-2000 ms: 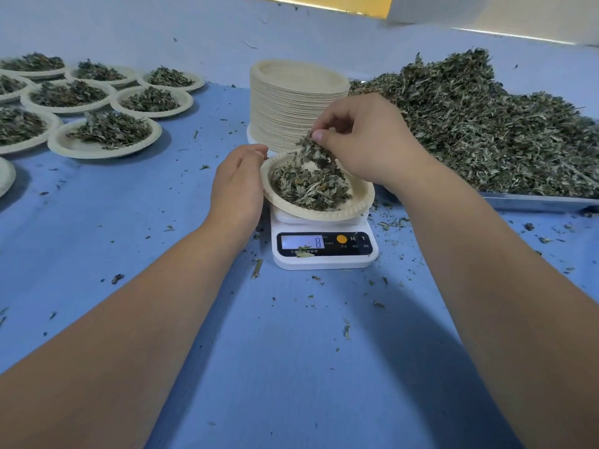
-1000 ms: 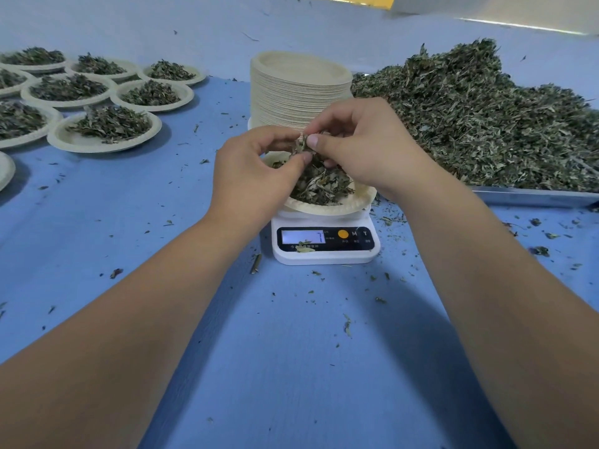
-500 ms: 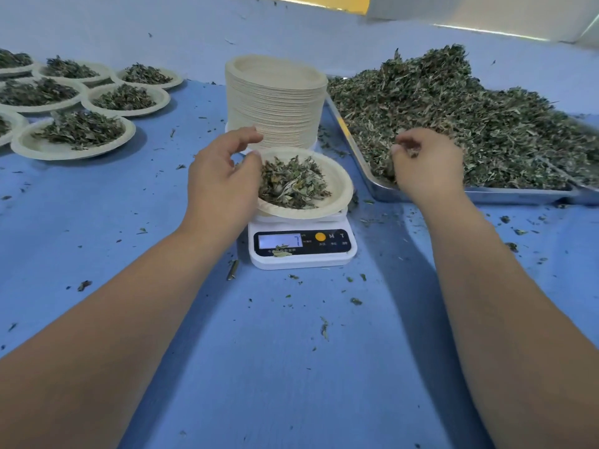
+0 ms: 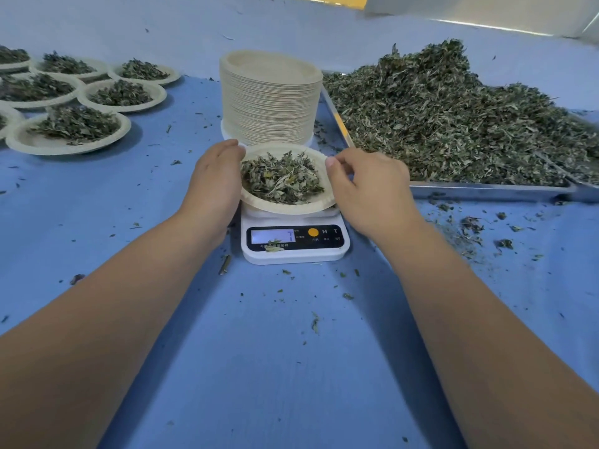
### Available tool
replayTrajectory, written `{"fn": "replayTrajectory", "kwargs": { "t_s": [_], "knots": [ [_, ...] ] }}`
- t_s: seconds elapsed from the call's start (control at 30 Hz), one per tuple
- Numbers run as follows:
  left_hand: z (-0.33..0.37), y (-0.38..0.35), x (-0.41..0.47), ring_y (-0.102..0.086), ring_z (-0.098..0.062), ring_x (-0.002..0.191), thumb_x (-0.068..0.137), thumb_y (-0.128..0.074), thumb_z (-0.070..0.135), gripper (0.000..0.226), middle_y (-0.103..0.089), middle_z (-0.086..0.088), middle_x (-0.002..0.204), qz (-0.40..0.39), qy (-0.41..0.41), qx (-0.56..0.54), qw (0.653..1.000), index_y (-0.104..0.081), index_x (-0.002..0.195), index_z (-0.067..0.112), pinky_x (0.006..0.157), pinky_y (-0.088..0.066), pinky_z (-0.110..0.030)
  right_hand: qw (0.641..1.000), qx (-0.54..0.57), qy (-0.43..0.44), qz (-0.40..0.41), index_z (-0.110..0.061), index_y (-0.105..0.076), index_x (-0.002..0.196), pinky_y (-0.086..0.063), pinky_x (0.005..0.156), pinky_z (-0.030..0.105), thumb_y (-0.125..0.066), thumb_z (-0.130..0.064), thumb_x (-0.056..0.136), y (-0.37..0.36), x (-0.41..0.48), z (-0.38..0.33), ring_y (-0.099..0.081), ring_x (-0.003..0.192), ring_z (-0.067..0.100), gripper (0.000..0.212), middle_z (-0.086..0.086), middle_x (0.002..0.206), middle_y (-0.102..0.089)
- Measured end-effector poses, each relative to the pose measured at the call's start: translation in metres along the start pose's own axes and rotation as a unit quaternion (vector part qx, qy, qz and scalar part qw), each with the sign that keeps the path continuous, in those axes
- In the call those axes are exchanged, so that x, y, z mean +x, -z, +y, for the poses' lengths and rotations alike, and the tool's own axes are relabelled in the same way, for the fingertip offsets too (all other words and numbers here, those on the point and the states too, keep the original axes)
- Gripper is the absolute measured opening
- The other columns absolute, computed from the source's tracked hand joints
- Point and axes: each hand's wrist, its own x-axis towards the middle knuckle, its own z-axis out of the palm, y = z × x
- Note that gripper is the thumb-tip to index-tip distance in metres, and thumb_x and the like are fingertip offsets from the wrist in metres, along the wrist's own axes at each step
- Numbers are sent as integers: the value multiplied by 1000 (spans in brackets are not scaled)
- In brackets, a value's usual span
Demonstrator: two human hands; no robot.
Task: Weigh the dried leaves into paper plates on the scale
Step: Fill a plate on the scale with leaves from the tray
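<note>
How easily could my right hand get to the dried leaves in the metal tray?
Probably yes. The right hand pinches the rim of the paper plate on the scale, and the dried leaves heaped in the metal tray lie just beside it, with nothing between.

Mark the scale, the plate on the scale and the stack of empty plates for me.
scale (image 4: 295, 245): head view, its front panel.
plate on the scale (image 4: 285, 208): head view, its near rim.
stack of empty plates (image 4: 270, 103): head view, its side.

The paper plates (image 4: 270, 102) look matt and fibrous. The tray (image 4: 486, 190) is shiny metal, the scale (image 4: 293, 251) smooth white plastic. Blue cloth covers the tabletop (image 4: 275, 367).
</note>
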Motion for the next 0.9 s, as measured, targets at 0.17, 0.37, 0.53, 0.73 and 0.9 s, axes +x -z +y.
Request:
{"fn": "replayTrajectory", "kwargs": {
  "t_s": [0.17, 0.37, 0.53, 0.73, 0.9],
  "knots": [
    [12, 4, -1, -64, -26, 96, 84, -50, 37, 35, -68, 2, 108, 60, 64, -90, 992, -64, 109, 18, 87, -51, -44, 992, 122, -32, -32, -22, -65, 93, -44, 97, 46, -45, -48, 103, 4, -4, -22, -58, 86, 20, 35, -10, 79, -62],
    [28, 45, 1, -72, -33, 89, 91, -58, 17, 18, -66, -8, 93, 184, 64, -195, 961, -72, 102, 13, 75, -60, -45, 979, 194, 14, -60, -36, -55, 75, -35, 110, 48, -56, -56, 91, 1, -10, -74, -44, 127, 13, 26, -19, 91, -56],
    [26, 105, -11, -70, -32, 106, 89, -52, 11, 34, -74, -7, 110, 236, 62, -175, 954, -81, 101, 22, 95, -57, -49, 963, 200, 111, -141, -47, -63, 98, -9, 111, 30, -55, -85, 62, -10, -17, -97, -23, 138, -2, 53, -58, 100, -35],
    [20, 166, -29, -51, -15, 65, 100, -49, 10, 29, -53, 5, 73, 291, 61, -130, 946, -76, 109, 16, 61, -43, -28, 964, 190, 156, -104, -45, -67, 93, -23, 99, 32, -53, -91, 58, -39, -23, -156, -44, 123, 5, 60, -23, 101, -57],
    [6, 201, -48, -64, -32, 115, 101, -48, 16, 41, -68, -14, 128, 370, -11, -24, 929, -61, 137, 2, 88, -56, -38, 957, 185, 171, -143, -41, -65, 91, -25, 89, 35, -56, -88, 61, -72, -25, -206, -48, 119, 13, 57, -18, 96, -60]
  ]
}}
